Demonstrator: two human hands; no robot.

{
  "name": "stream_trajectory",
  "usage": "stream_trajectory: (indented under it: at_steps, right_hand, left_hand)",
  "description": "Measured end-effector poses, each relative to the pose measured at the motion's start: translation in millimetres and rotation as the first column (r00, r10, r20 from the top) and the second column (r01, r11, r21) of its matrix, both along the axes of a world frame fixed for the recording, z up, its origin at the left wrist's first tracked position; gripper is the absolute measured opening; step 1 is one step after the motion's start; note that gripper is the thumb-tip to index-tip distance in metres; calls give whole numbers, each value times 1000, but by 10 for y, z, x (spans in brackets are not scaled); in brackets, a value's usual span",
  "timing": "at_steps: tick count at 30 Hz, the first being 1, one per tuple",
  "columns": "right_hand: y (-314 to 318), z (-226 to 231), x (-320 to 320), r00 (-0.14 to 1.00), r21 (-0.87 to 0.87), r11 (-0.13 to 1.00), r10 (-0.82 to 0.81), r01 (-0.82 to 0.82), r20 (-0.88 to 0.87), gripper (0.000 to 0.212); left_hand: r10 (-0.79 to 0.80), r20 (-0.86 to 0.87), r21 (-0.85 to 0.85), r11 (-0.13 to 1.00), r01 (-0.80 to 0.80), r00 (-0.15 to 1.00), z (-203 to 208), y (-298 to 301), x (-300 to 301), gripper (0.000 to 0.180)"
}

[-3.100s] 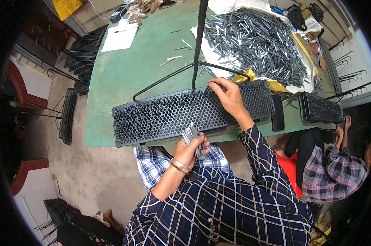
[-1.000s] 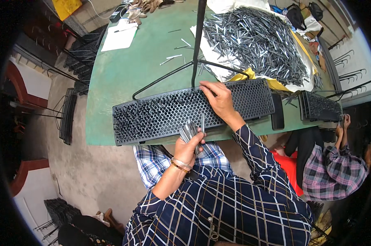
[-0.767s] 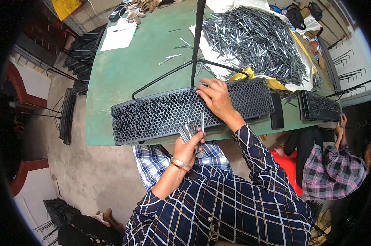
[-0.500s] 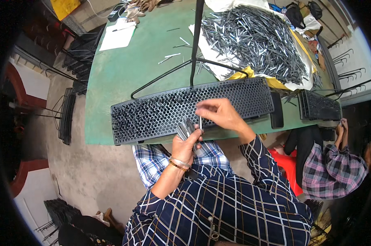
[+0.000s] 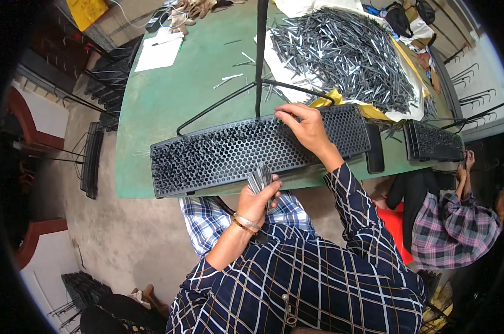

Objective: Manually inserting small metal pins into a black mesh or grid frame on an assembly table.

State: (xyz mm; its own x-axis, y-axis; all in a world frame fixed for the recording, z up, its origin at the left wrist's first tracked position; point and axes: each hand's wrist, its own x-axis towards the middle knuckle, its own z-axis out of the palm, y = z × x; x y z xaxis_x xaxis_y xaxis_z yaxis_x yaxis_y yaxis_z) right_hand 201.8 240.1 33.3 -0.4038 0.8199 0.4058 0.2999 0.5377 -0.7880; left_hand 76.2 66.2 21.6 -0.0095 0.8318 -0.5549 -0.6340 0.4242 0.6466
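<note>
Metallic sticks [image 5: 258, 177] are clamped in the grip of the left hand [image 5: 253, 202], just beside the perforated black tray [image 5: 229, 150] on the worktop [image 5: 202, 69]. The right hand [image 5: 310, 129] is held at the tray's far edge; its grip cannot be made out.

Bright light fills the surface [image 5: 199, 72]; metal strips [image 5: 346, 61] on it glint; around it, edges curve into black.

I looked in on a workshop: slim grey pieces [image 5: 346, 64] lay heaped on a green table [image 5: 171, 94] at upper right, a black perforated tray [image 5: 246, 147] spanned the centre, and 1 co-worker [image 5: 455, 231] sat at right.
</note>
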Motion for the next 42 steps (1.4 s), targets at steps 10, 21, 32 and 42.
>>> stream_trajectory:
  at_steps: [10, 21, 32, 42]
  right_hand:
    - [61, -167, -25, 999, -12, 1000, 1, -2, -47, 15]
    - [25, -255, -36, 999, 23, 999, -36, 36, -9, 15]
    - [39, -287, -14, 982, 292, 954, 6, -62, 189, 19]
    - [7, -291, -35, 960, 480, 874, -70, -71, 269, 25]
  left_hand:
    - [-68, 29, 10, 998, 68, 997, -37, -23, -63, 24]
    - [-131, 184, -37, 989, 140, 974, -109, -39, -79, 22]
    - [-133, 215, -35, 989, 144, 968, -110, -35, -80, 21]
    - [-143, 205, -33, 988, 153, 968, -106, -46, -74, 22]
